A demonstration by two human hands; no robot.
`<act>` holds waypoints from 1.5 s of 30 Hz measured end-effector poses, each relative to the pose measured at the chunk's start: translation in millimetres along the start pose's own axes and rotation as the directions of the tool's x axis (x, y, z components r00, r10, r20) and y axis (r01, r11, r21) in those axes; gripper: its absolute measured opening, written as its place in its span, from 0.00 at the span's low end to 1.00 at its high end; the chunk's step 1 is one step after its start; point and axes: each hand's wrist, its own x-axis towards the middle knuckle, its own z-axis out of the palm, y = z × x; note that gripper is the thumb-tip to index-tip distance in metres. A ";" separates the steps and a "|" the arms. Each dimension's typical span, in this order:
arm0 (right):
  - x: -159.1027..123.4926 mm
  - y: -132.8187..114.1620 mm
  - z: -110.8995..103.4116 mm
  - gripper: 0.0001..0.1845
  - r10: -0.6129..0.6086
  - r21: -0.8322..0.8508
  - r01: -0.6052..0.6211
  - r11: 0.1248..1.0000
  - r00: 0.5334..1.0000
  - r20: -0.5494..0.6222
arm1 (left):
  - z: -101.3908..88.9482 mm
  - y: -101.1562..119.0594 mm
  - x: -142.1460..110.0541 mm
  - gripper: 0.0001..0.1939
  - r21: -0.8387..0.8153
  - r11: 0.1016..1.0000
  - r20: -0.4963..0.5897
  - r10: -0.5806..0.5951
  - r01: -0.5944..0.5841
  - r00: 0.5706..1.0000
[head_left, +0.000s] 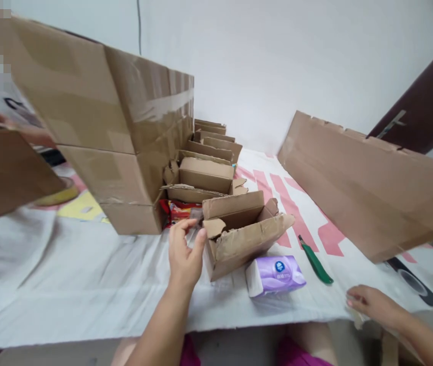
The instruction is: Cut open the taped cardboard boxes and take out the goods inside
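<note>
My left hand (186, 254) is open, thumb and fingers apart, at the left end of a small open cardboard box (254, 239) with torn flaps. Whether it touches the box, I cannot tell. Just beyond its fingertips lie red packets (184, 211), partly hidden behind the box. My right hand (372, 305) is closed at the table's front edge, and a small pale scrap (358, 319) hangs below its fingers. Between the hands are a purple tissue pack (281, 274) and a green utility knife (315, 262).
Tall stacked cartons (125, 127) stand on the left, with a row of open boxes (209, 173) beside them. A large cardboard panel (372, 188) leans at the right. Near it lies a black item with a ring (412, 281). Another person's arm (33, 134) shows behind a carton at far left.
</note>
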 end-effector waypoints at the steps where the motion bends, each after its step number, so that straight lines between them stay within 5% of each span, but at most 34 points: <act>1: 10.6 -5.7 -7.6 0.12 -0.028 -0.006 0.028 1.000 1.000 0.003 | 2.2 -4.8 0.4 0.20 -0.014 0.998 0.014 -0.060 0.060 0.998; 3: 32.3 -30.9 -23.4 0.15 -0.126 -0.012 0.126 0.992 0.992 0.025 | 6.6 -12.0 0.4 0.28 -0.082 0.988 0.113 -0.122 0.132 0.986; 6: 58.4 -99.1 -43.9 0.19 -0.312 -0.028 0.312 0.950 0.939 -0.142 | 9.3 -13.3 -0.4 0.35 -0.206 0.969 0.289 -0.070 0.134 0.955; 9: 71.5 -178.4 -57.4 0.15 -0.552 -0.090 0.559 0.825 0.760 -0.342 | 6.5 -5.2 -0.2 0.25 -0.277 0.959 0.356 0.039 0.066 0.934; 13: 74.0 -254.9 -63.7 0.13 -0.734 -0.113 0.765 0.634 0.549 -0.400 | 2.2 6.1 0.9 0.08 -0.300 0.954 0.361 0.081 0.033 0.929; 18: 67.9 -295.0 -55.3 0.10 -0.845 -0.024 0.882 0.471 0.444 -0.298 | 2.8 8.1 -1.2 0.09 -0.280 0.960 0.344 0.090 0.011 0.935; 25: 59.0 -305.7 -28.4 0.13 -0.878 -0.025 0.881 0.472 0.468 -0.098 | 6.1 6.1 -5.4 0.12 -0.269 0.963 0.327 0.120 -0.029 0.937; 32: 53.3 -299.0 -17.7 0.16 -0.863 -0.085 0.862 0.499 0.485 -0.145 | 4.9 9.2 -5.1 0.13 -0.275 0.960 0.319 0.138 -0.048 0.938; 37: 39.8 -295.6 -31.8 0.04 -0.846 -0.033 0.868 0.495 0.473 -0.244 | 4.3 8.4 -4.7 0.08 -0.301 0.953 0.302 0.120 -0.025 0.946; 40: 27.9 -292.7 -36.8 0.11 -0.864 0.059 0.874 0.483 0.487 -0.132 | 6.3 6.6 -4.5 0.09 -0.308 0.951 0.238 0.066 0.011 0.969; 45: 27.7 -278.8 -23.0 0.07 -0.809 0.070 0.806 0.588 0.584 0.071 | 11.4 3.6 -3.7 0.10 -0.329 0.925 0.120 -0.158 0.189 0.980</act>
